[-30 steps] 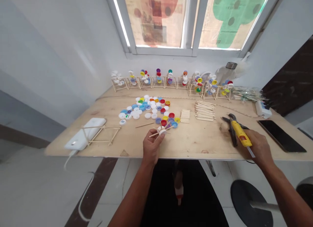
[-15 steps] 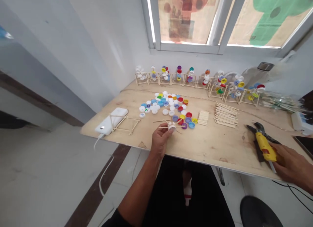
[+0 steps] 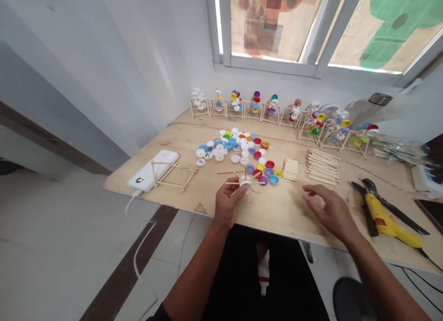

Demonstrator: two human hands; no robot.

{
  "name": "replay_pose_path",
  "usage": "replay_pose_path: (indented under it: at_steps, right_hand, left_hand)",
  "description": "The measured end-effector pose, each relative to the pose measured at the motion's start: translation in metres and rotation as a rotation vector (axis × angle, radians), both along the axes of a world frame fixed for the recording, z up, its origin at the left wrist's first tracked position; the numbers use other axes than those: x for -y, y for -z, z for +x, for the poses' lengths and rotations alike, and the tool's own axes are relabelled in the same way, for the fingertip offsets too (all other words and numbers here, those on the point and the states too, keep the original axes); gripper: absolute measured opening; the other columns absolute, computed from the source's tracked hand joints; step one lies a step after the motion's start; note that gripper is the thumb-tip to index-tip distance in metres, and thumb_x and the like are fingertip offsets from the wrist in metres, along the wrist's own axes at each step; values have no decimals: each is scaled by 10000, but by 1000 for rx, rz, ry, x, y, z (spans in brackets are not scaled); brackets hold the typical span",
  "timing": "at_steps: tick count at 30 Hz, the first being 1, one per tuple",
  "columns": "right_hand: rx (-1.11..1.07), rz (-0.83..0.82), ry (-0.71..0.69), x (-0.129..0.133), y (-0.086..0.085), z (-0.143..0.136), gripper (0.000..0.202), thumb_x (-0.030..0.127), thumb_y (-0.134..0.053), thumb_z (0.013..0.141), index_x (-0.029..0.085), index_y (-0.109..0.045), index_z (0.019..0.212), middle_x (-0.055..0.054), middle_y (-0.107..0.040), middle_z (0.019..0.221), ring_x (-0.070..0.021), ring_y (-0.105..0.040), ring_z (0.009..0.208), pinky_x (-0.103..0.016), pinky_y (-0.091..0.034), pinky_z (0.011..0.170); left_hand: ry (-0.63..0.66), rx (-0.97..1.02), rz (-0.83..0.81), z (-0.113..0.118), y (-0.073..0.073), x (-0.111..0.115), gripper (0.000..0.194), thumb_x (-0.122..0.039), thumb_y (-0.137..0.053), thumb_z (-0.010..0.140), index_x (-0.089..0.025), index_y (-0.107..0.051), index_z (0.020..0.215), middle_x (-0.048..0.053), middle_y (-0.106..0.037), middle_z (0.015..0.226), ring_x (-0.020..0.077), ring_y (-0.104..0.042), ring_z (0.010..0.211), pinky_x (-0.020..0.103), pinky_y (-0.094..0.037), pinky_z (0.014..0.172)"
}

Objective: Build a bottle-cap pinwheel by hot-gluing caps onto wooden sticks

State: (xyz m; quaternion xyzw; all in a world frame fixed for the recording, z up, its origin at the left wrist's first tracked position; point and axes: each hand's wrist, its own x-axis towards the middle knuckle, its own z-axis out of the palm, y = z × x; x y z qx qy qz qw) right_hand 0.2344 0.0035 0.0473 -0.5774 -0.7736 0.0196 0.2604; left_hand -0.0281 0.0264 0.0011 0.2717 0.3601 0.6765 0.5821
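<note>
My left hand (image 3: 228,202) pinches a white bottle cap (image 3: 245,183) with thin wooden sticks spreading out from it like spokes. My right hand (image 3: 327,208) hovers over the table, fingers apart and holding nothing. A pile of colored bottle caps (image 3: 236,146) lies just beyond my left hand. Short sticks (image 3: 290,169) and longer sticks (image 3: 323,166) are stacked to the right of the caps. The yellow glue gun (image 3: 387,224) rests right of my right hand, beside black-handled pliers (image 3: 398,210).
A stick frame (image 3: 168,184) leans by a white power bank (image 3: 154,171) on the left. Several stick stands with cap wheels (image 3: 256,106) line the wall. At the right are a bottle (image 3: 380,99), a power strip (image 3: 428,180) and a dark phone (image 3: 431,211).
My right hand has let go of the glue gun and moved left over the table, fingers apart. My left hand still holds the cap with sticks. The view has shifted slightly.
</note>
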Motion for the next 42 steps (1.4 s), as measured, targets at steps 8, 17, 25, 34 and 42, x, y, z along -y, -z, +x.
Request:
replay_pose_path:
  at_steps: [8,17,25,34,42]
  right_hand:
    - [188,55,-155,-54,13,-71,248,327,-534,845,189,-642,1021,-118,-642,1042,-286,-522,981,-422,-410,800]
    - [366,125,-129,-65,17,-95,215,351,-595,792,203,-642,941,-122,-609,997,-302,-467,950,-424,-345,788]
    - [34,37,-99,-37,11,-66,150,290,-539,795,210,-589,911,-67,-644,884,-242,-541,838,-383,-396,757]
    - [-482,-266,-150,4,10,-40,287,372,-498,866,252,-581,1114,-52,-625,992,-201,-568,923,-373,-441,851]
    - [-1112,-282,6,3,14,-48,247,403,-675,739,222,-581,879,-45,-686,880,-199,-633,889,-359,-466,838]
  left_hand:
    - [12,51,7,0,0,-1,356,-264,-815,574,-180,-649,877,-5,-689,800,102,-619,746,217,-453,733]
    - [11,34,-10,0,-3,-1,367,-268,-812,563,-174,-633,869,-2,-681,781,111,-617,718,228,-461,717]
    - [5,-13,-4,0,-2,0,379,-284,-811,556,-168,-637,872,13,-675,778,132,-622,721,250,-475,716]
    - [75,-82,9,10,-9,8,332,-268,-802,584,-170,-644,859,15,-689,774,135,-628,733,233,-467,698]
    - [155,-53,-22,33,-9,15,343,-279,-811,562,-171,-644,840,9,-682,776,128,-620,719,236,-467,692]
